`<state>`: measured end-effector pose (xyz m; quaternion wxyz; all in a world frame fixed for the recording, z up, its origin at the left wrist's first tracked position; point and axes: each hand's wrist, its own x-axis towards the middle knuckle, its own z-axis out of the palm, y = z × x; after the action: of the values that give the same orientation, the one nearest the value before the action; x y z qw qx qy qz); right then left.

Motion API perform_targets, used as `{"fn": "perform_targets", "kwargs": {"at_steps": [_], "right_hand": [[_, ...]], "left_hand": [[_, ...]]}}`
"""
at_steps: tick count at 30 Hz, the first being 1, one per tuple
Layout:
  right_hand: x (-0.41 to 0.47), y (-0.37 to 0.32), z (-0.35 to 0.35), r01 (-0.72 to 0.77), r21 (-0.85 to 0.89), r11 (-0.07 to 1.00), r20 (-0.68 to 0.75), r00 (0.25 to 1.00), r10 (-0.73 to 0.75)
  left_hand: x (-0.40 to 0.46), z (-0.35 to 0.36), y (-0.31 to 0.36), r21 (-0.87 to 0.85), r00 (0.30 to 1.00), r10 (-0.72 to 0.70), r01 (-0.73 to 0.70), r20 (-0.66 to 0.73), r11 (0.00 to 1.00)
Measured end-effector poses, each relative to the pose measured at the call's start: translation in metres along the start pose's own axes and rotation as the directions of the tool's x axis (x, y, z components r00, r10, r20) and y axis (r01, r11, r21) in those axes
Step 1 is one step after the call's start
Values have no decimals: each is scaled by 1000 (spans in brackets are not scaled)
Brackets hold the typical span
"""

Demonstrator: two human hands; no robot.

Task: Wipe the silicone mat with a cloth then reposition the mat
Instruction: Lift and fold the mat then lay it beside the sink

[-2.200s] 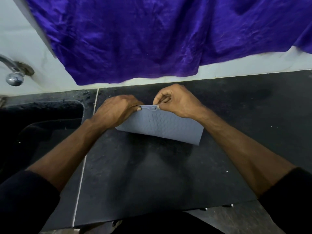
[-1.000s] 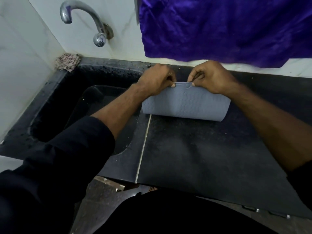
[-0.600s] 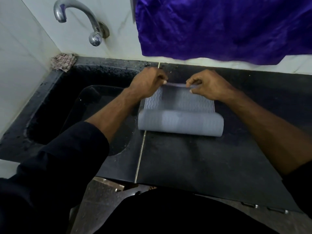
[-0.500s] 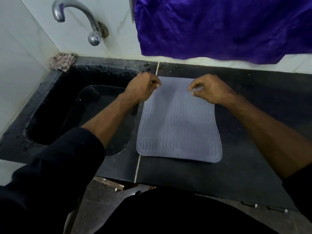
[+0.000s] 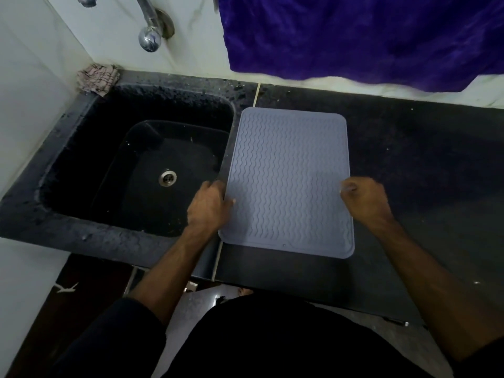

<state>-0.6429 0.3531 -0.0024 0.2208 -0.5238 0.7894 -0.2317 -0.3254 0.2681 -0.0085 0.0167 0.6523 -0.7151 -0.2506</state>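
Observation:
The grey-blue silicone mat with wavy ribs lies flat and fully unrolled on the black counter, its left edge along the sink rim. My left hand is at the mat's left edge, thumb on top and fingers curled round the edge. My right hand sits at the mat's right edge with curled fingers, blurred; whether it pinches the edge is unclear. A small checked cloth lies bunched at the sink's back left corner, away from both hands.
A black sink with a steel drain lies left of the mat. A chrome tap sticks out of the white wall above it. A purple fabric hangs on the wall behind the counter.
The rolled mat was carried left towards the sink and unrolled flat. Both hands have since slid from its far corners down to the middle of its side edges.

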Motion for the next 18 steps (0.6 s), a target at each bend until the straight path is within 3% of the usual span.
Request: {"fn": "perform_targets", "kwargs": {"at_steps": [5, 12, 18], "right_hand": [[-14, 29, 10, -278, -5, 960, -23, 960, 278], [-16, 29, 11, -383, 243, 891, 11, 920, 392], [-21, 29, 13, -428, 388, 816, 79, 898, 433]], "left_hand": [[-6, -2, -13, 35, 990, -142, 142, 13, 989], [-6, 0, -5, -17, 955, -280, 283, 100, 959], [-3, -1, -11, -91, 947, -306, 315, 101, 945]]}}
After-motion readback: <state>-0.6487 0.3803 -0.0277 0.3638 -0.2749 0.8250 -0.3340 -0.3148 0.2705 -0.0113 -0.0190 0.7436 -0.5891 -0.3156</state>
